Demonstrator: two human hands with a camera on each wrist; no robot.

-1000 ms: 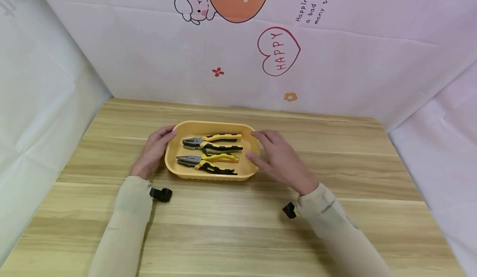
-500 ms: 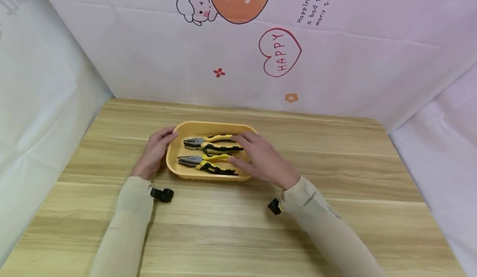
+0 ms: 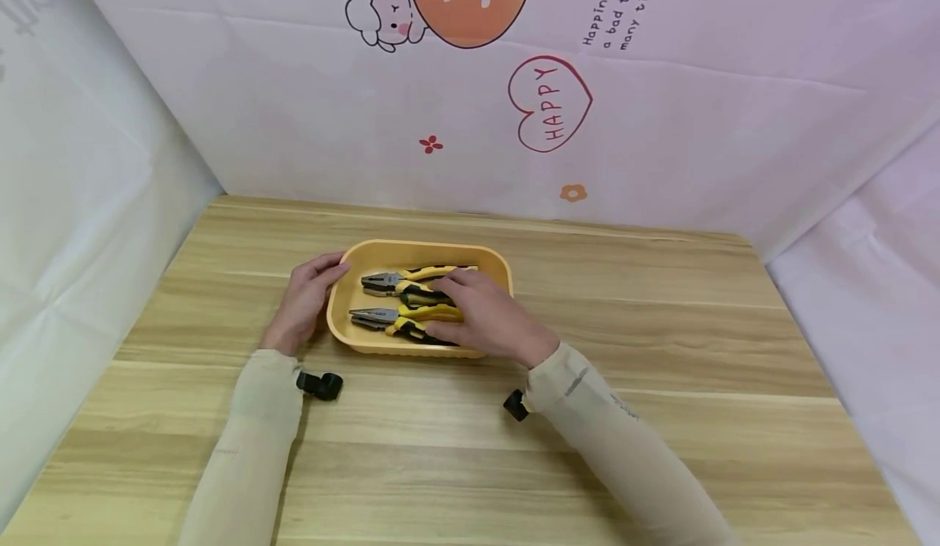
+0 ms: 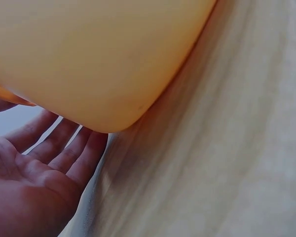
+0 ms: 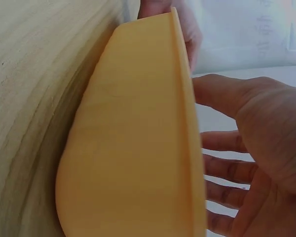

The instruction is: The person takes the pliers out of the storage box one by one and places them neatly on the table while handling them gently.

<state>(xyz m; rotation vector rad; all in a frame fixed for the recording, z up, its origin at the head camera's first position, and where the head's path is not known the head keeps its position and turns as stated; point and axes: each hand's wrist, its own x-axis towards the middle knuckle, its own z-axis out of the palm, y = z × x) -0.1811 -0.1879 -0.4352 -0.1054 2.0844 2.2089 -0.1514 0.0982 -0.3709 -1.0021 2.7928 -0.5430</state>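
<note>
A yellow plastic bin (image 3: pixel 422 250) stands on the table with two pairs of yellow-and-black pliers lying in it. The combination pliers (image 3: pixel 382 279) lie at the far side, the needle-nose pliers (image 3: pixel 376 314) nearer, both with jaws to the left. My left hand (image 3: pixel 299 305) holds the bin's left end, thumb over the rim and fingers against the outer wall (image 4: pixel 89 59). Over the plier handles is my right hand (image 3: pixel 488 317), fingers spread and reaching down past the rim; it hides the handle ends. From the right wrist, the bin's wall (image 5: pixel 133 128) hides the fingertips.
The wood-grain table (image 3: pixel 411 464) extends around the bin. A white printed cloth (image 3: pixel 330 122) hangs behind it, with more cloth at both sides. Small black wrist cameras stick out by the left sleeve (image 3: pixel 264 399) and the right sleeve (image 3: pixel 580 383).
My right hand has moved left, from the bin's right rim to over the plier handles. My left hand, the bin and the pliers stay in place.
</note>
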